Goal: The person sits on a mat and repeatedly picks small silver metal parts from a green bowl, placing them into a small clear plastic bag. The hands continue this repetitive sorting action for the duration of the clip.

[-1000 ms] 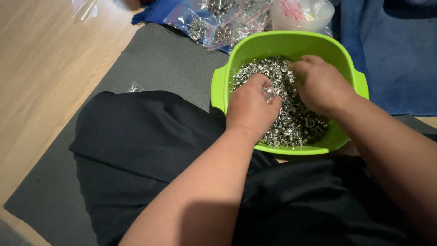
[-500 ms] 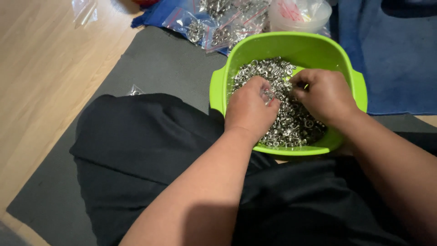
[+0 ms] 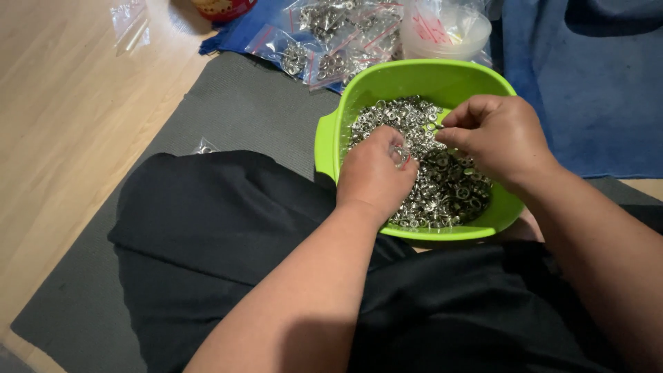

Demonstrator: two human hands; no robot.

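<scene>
1. Your left hand (image 3: pixel 373 173) rests knuckles-up on the heap of small silver metal rings (image 3: pixel 449 186) in the green bowl (image 3: pixel 328 141). Its fingers are curled under and pinch something small and clear-looking at the tips; what it is cannot be made out.
2. Your right hand (image 3: pixel 494 138) hovers over the far side of the heap, thumb and forefinger closed on one tiny piece at the tips. The piece is too small to identify.
3. The bowl sits against your lap, its near rim partly covered by both wrists. Black clothing (image 3: pixel 221 235) fills the lower frame and hides whatever lies beneath the bowl.
4. Under you lies a grey mat (image 3: pixel 242 110) on a wooden floor (image 3: pixel 62 124).
5. Beyond the bowl, clear zip bags (image 3: pixel 331 41) holding more metal pieces lie on a blue cloth (image 3: pixel 594 83). A translucent plastic tub (image 3: pixel 445 31) stands just behind the bowl, cut off by the top edge.
6. A red-and-white container (image 3: pixel 221 8) at the top edge is mostly out of frame.
</scene>
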